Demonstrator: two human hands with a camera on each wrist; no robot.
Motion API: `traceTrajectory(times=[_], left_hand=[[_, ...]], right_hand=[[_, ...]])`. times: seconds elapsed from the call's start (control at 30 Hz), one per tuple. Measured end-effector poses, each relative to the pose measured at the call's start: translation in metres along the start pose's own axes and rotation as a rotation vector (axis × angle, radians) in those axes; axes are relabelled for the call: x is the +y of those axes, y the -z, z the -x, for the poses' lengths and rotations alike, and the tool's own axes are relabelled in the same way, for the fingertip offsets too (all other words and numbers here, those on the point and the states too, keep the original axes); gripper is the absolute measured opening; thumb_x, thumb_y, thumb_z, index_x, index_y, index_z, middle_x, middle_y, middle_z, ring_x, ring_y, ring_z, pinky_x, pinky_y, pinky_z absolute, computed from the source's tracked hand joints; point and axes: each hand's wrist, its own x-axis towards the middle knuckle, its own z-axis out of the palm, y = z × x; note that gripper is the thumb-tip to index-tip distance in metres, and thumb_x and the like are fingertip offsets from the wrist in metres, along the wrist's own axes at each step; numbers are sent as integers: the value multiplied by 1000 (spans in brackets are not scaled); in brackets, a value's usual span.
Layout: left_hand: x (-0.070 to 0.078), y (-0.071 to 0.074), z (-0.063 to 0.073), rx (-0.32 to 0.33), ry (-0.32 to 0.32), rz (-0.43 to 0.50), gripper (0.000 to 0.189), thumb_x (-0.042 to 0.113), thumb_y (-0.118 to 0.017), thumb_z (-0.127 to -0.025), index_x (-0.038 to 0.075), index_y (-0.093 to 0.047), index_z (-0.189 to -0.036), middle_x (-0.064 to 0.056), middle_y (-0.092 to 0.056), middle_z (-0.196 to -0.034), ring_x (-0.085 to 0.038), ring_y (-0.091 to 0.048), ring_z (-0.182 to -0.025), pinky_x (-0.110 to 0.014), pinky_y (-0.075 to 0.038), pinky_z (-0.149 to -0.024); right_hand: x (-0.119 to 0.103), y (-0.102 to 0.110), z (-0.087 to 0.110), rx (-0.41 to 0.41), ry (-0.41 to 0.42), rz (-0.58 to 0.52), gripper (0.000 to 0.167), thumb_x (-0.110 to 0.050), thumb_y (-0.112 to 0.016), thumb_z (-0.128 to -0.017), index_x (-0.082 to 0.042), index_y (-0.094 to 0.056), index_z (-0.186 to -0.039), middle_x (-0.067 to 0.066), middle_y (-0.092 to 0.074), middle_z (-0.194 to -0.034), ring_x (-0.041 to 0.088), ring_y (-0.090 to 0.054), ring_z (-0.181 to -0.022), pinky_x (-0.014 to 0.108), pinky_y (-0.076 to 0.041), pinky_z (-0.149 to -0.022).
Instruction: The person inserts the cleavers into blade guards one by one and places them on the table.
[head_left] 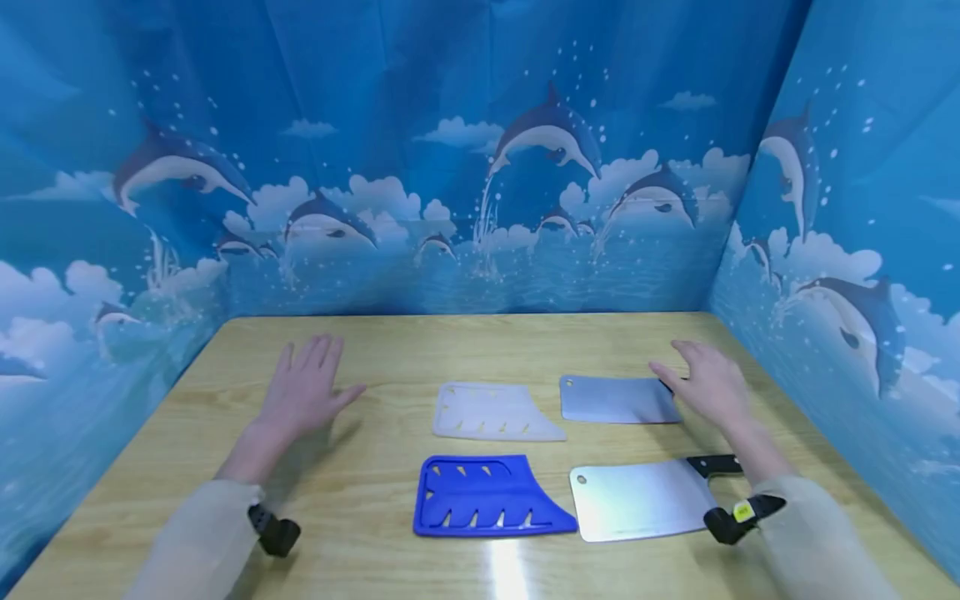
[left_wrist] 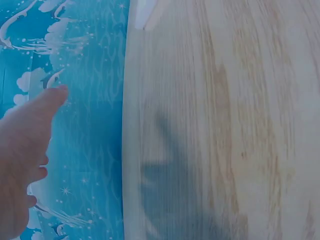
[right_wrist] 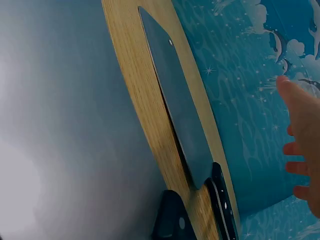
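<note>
My left hand (head_left: 303,387) hovers above the left side of the wooden table, fingers spread and holding nothing. To its right lies a white plastic blade cover (head_left: 483,408) with small triangular slots. In front of that is a blue plastic blade cover (head_left: 480,496) of similar shape. My right hand (head_left: 708,379) is raised over the handle end of the far cleaver (head_left: 615,400), mostly hiding that handle, its fingers extended and holding nothing. Nearer to me, the second cleaver (head_left: 637,500) lies flat, its black handle (head_left: 716,465) pointing right. The right wrist view shows both cleavers below the hand.
The wooden table (head_left: 375,350) meets blue dolphin-print curtains (head_left: 465,275) at the back and sides. The near cleaver's blade corner lies close beside the blue cover's pointed tip. A camera is strapped to each wrist.
</note>
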Motion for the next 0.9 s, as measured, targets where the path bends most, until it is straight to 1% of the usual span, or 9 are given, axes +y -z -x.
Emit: traceTrajectory(times=[0.1, 0.17, 0.27, 0.37, 0.43, 0.53, 0.7, 0.8, 0.9], left_hand=[[6, 6, -1, 47, -18, -2, 75, 46, -52, -90, -7, -32, -139, -29, -37, -137, -43, -31, -127, -59, -11, -106], [11, 8, -1, 83, -39, 5, 67, 42, -56, -89, -6, -42, -133, -27, -49, -128, -42, -43, -118, -59, -22, -103], [20, 11, 0, 140, -95, -2, 54, 39, -62, -85, -3, -57, -118, -22, -62, -109, -38, -58, -100, -56, -39, -91], [31, 10, 2, 198, -168, -43, 46, 40, -66, -82, 0, -65, -104, -15, -68, -91, -32, -64, -82, -49, -49, -78], [41, 9, 3, 203, -200, -69, 47, 43, -67, -80, 3, -66, -103, -13, -68, -87, -29, -65, -78, -46, -51, -74], [58, 6, 5, 180, -252, -61, 52, 48, -67, -79, 3, -65, -106, -13, -68, -89, -29, -65, -78, -44, -51, -74], [86, 2, 11, 70, -317, 20, 68, 56, -63, -78, 3, -58, -121, -15, -66, -105, -31, -62, -95, -49, -46, -86], [100, -2, 14, 46, -372, 43, 77, 61, -62, -75, 5, -54, -127, -14, -63, -112, -30, -60, -101, -48, -44, -89], [113, -7, 17, 23, -436, 41, 83, 65, -60, -73, 6, -51, -130, -12, -61, -117, -28, -57, -105, -47, -43, -90]], right_hand=[[6, 7, 6, 20, -5, -68, 68, -52, -47, -91, 7, -50, -125, 32, -48, -124, 49, -44, -111, 63, -36, -87], [11, 11, 10, 19, 2, -119, 63, -47, -50, -92, 8, -53, -122, 31, -52, -120, 48, -47, -107, 61, -39, -84], [21, 13, 17, -2, 38, -193, 56, -40, -53, -92, 9, -55, -119, 30, -55, -114, 46, -50, -103, 58, -41, -83], [32, 15, 25, -45, 55, -275, 52, -36, -56, -92, 9, -55, -119, 28, -58, -110, 42, -54, -100, 54, -45, -81], [38, 16, 29, -80, 56, -315, 51, -34, -57, -91, 9, -55, -120, 25, -60, -108, 39, -56, -98, 50, -47, -79], [46, 18, 37, -141, 50, -347, 50, -31, -59, -90, 8, -54, -121, 22, -61, -107, 34, -58, -96, 41, -49, -78], [57, 18, 50, -213, 55, -360, 48, -25, -64, -88, 8, -54, -121, 16, -62, -103, 28, -58, -92, 30, -50, -73], [63, 19, 56, -248, 84, -361, 47, -22, -66, -86, 7, -54, -121, 14, -63, -103, 27, -58, -91, 33, -49, -74], [71, 18, 62, -287, 141, -371, 46, -19, -66, -84, 6, -54, -121, 14, -63, -105, 19, -59, -92, 39, -48, -77]])
